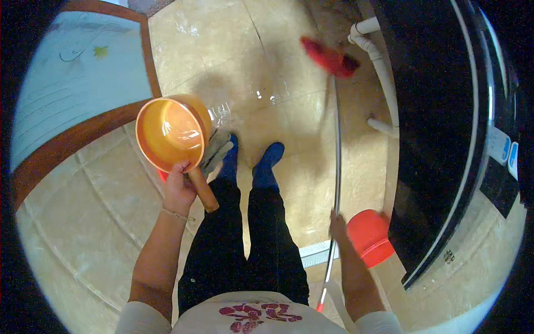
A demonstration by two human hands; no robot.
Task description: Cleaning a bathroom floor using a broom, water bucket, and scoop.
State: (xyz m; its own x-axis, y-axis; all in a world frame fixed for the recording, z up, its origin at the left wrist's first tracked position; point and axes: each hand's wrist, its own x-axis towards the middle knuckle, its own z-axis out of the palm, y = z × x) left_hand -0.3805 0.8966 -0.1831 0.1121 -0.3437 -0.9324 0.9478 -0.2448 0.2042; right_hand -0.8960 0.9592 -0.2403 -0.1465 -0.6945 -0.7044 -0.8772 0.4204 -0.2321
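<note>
My left hand (179, 186) is closed round an orange plastic water dipper (146, 131), near the base of its handle. The dipper is tilted, its round mouth facing up toward me, and looks empty apart from shiny reflections. Just behind it, by my left foot, shows a grey cloth-like thing (216, 155), partly covered. My right hand (337, 225) is wrapped round the long metal pole (338, 150) of a broom. Its red head (331, 57) is blurred at the far end, by the foot of the wall.
A red bucket (369, 236) stands beside my right hand, next to a glossy black cabinet front (434, 139). White pipes (378, 61) run along the right wall. A brown-framed door with a pale panel (105, 55) is on the left. The tiled floor (239, 72) looks wet.
</note>
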